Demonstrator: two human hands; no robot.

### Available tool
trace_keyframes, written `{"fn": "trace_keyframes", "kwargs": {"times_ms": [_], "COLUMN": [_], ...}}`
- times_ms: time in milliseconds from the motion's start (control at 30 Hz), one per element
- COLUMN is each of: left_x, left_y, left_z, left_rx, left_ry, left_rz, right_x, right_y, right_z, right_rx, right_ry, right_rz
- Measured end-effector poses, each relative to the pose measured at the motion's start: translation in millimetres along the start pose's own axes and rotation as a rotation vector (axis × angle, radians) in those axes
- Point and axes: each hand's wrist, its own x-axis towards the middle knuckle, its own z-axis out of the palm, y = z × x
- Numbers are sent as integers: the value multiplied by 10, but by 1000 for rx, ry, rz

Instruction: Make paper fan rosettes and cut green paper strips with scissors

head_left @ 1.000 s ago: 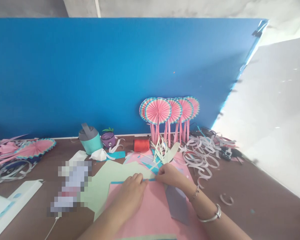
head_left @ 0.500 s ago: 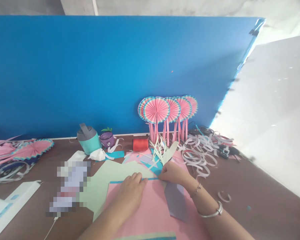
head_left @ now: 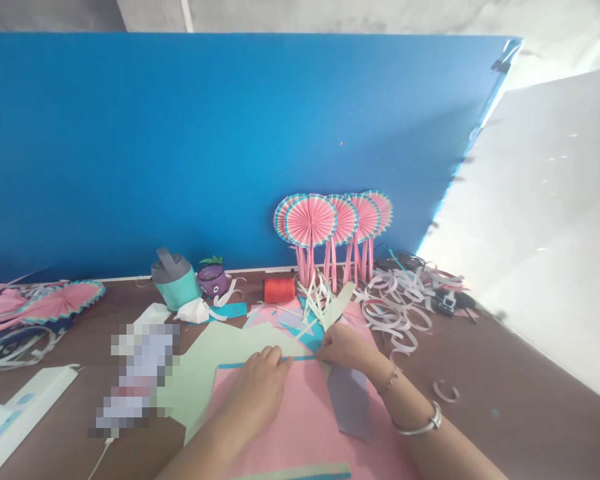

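My left hand point(head_left: 264, 383) lies palm down on a pink paper sheet point(head_left: 295, 427), its fingertips close to the thin blue strip point(head_left: 233, 365) along the sheet's far edge. At the right end of that strip, my right hand point(head_left: 343, 348) has its fingers pinched together; what is between them is hidden. A pale green paper piece point(head_left: 340, 305) sticks out just beyond the right fingers, and I cannot tell whether they touch it. Beneath the right wrist rests a grey-purple paper piece point(head_left: 349, 403). Pale green sheets point(head_left: 200, 373) spread out left of the pink one.
Pink pleated paper fans point(head_left: 311, 221) lean against the blue partition point(head_left: 180, 147). Red thread point(head_left: 279, 290), a purple cup point(head_left: 213, 280) and a teal container point(head_left: 176, 283) stand at the back. Curled white strips point(head_left: 397, 300) are heaped at right; a white power strip point(head_left: 35, 407) lies at left.
The whole view has shifted very slightly. Both hands and the papers under them stay in practically the same places.
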Motion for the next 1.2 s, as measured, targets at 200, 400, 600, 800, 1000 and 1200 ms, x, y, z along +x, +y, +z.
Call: {"fn": "trace_keyframes", "kwargs": {"times_ms": [200, 400, 600, 800, 1000, 1200], "left_x": [45, 85, 165, 178, 172, 162], "left_y": [-66, -109, -159, -181, -214, -220], "left_z": [68, 121, 210, 217, 224, 191], "left_rx": [-144, -270, -321, -346, -328, -320], "left_ry": [108, 175, 435, 553, 531, 500], "left_rz": [-52, -201, -135, -191, -170, -155], "right_x": [15, 15, 63, 65, 61, 35], "right_y": [1, -15, 17, 22, 18, 4], "right_z": [-2, -15, 2, -4, -8, -26], "right_rx": [38, 126, 290, 306, 261, 303], "right_ry": [143, 180, 163, 176, 182, 84], "right_rz": [-102, -189, -309, -356, -312, -325]}}
